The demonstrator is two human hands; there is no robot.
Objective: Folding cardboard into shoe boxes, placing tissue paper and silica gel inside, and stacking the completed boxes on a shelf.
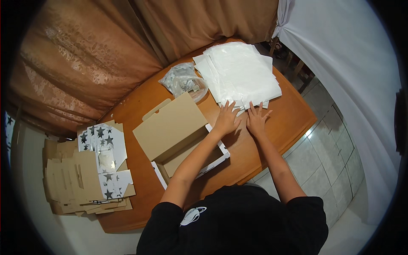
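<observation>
A stack of thin white sheets (240, 72), its edges uneven, lies at the far right of the wooden table. My left hand (227, 120) reaches to the near edge of the stack, fingers spread and fingertips touching it. Beside it, my right hand (256, 120) also has its fingers apart, with the tips at the same near edge. Neither hand grips anything that I can see. Under and beside my left forearm stands an open cardboard box (172, 127), brown inside with white outer sides, its lid tilted back. My forearm hides part of the box.
Behind the box sits a clear plastic bag (180, 78) with greyish contents. Flattened cardboard boxes (80, 174), some printed with dark stars, are piled at the table's left end. Brown curtains (93, 55) border the far side; a white cloth (344, 63) hangs at right.
</observation>
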